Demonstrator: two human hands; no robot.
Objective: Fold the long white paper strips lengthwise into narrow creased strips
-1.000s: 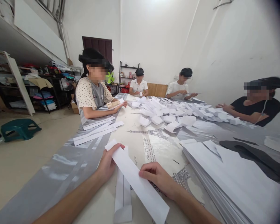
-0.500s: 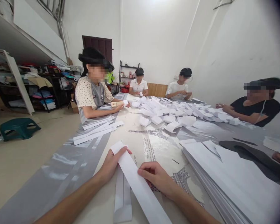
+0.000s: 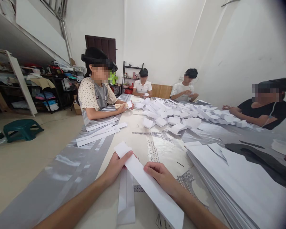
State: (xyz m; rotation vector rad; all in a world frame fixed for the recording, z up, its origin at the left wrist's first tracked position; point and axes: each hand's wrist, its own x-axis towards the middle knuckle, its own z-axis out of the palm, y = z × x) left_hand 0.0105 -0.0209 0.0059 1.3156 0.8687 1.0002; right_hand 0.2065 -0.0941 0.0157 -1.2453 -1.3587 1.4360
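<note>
The left hand (image 3: 115, 165) has slid its thumb further over the long paper strip (image 3: 147, 186), which the right hand (image 3: 162, 178) also grips above the worktop (image 3: 62, 178). Folded pieces (image 3: 176, 116) pile mid-worktop; a thick sheet stack (image 3: 240, 184) remains. Shelving (image 3: 45, 92) lines the white room.
</note>
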